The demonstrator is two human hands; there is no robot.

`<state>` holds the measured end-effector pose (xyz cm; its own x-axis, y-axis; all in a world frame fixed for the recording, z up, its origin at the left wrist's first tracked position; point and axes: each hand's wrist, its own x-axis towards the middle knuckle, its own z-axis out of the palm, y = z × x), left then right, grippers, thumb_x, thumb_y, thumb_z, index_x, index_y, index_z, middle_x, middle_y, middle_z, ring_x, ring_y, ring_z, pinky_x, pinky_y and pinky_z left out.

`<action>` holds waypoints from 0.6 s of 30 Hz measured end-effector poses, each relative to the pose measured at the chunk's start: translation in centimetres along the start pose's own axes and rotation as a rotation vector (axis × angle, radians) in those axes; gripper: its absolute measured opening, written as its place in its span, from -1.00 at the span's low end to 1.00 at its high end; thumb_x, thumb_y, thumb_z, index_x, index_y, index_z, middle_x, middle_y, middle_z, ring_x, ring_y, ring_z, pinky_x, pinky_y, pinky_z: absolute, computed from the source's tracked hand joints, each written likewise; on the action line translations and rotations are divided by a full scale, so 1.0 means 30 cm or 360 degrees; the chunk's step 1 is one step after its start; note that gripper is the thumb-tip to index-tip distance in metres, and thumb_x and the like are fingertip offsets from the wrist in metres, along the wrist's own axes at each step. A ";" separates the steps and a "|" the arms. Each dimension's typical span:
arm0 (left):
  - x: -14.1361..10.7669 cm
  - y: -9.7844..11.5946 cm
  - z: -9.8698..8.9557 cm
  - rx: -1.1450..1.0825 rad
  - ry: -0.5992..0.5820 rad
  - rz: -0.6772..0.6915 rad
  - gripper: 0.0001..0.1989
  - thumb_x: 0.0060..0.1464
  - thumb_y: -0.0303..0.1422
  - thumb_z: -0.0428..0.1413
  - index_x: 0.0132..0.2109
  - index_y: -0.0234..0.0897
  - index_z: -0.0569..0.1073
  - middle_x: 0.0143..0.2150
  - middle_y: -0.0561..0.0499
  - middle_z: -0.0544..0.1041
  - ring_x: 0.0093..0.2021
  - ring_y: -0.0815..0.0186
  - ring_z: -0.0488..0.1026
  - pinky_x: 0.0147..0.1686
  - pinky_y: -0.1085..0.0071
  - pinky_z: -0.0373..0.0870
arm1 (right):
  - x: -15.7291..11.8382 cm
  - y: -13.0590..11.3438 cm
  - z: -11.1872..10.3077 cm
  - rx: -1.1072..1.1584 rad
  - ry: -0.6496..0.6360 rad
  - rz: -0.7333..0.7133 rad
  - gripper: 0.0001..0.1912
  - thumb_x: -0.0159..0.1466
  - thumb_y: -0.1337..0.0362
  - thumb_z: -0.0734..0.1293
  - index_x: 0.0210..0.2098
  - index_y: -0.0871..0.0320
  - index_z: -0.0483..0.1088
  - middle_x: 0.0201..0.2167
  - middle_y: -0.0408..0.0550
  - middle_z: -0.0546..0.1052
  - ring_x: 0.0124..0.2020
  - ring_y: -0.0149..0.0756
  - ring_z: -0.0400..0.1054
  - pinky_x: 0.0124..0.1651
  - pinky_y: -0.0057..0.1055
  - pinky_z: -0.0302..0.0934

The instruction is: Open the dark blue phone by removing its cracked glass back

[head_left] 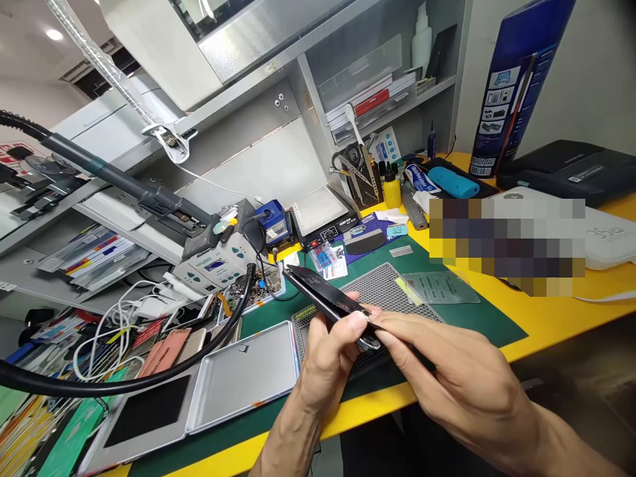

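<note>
A slim black device that looks like a smartphone [325, 298] is held up, tilted, above the work mat; a dark layer on its upper side appears slightly raised along one edge. My left hand [325, 358] wraps round its near part, thumb on top. The fingers of my right hand [447, 364] are pinched together at the near end, by my left thumb. Whatever small thing they may grip there is hidden. Beneath both hands lies a grey perforated plate [382, 291] on the green mat [477, 324].
An open shallow tin [246, 377] lies left of my hands. Beyond it stand a soldering or rework station [218, 265] with a black hose [199, 381], and a heating plate [322, 215]. Cables and phone parts crowd the left; a spray can [517, 86] stands back right.
</note>
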<state>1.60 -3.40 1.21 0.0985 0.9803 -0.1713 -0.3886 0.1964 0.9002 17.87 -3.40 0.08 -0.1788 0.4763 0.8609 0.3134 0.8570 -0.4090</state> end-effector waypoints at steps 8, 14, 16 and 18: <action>-0.005 0.011 -0.008 -0.0111 -0.0016 -0.0009 -0.54 0.01 -0.29 0.30 0.05 -0.30 0.43 -0.12 -0.13 0.65 -0.02 0.02 0.58 0.02 0.09 0.47 | -0.002 -0.011 0.004 0.0114 -0.0013 0.0205 -0.72 0.30 0.60 0.32 -0.03 0.30 0.46 -0.15 0.05 0.62 -0.06 -0.34 0.52 0.08 -0.45 0.43; -0.003 0.011 -0.004 -0.0095 -0.0005 0.0006 -0.57 0.03 -0.30 0.30 0.05 -0.30 0.43 -0.13 -0.12 0.64 -0.03 0.05 0.58 0.00 0.15 0.46 | -0.011 0.006 0.002 0.0081 -0.0088 0.0186 -0.71 0.30 0.59 0.33 0.00 0.29 0.46 -0.09 0.07 0.62 -0.01 -0.34 0.50 0.15 -0.43 0.38; -0.007 0.013 -0.010 -0.0086 -0.0022 0.0025 -0.54 0.03 -0.29 0.31 0.06 -0.29 0.44 -0.10 -0.12 0.63 -0.02 0.05 0.57 0.01 0.16 0.47 | -0.015 0.011 -0.005 0.0091 -0.0113 0.0111 -0.72 0.30 0.59 0.34 -0.02 0.32 0.46 -0.08 0.09 0.61 0.05 -0.33 0.48 0.21 -0.42 0.35; -0.013 0.016 -0.022 -0.0067 -0.0117 0.0056 -0.47 0.01 -0.24 0.31 0.12 -0.27 0.44 -0.04 -0.14 0.61 -0.02 0.05 0.56 0.00 0.16 0.48 | -0.018 0.008 -0.019 0.0087 -0.0132 0.0054 -0.76 0.30 0.58 0.35 -0.05 0.33 0.48 -0.11 0.09 0.62 0.10 -0.32 0.46 0.25 -0.42 0.32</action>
<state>0.77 -3.67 1.45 0.1507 0.9826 -0.1088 -0.4313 0.1644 0.8871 18.56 -3.55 -0.31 -0.2461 0.5177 0.8194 0.2694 0.8486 -0.4553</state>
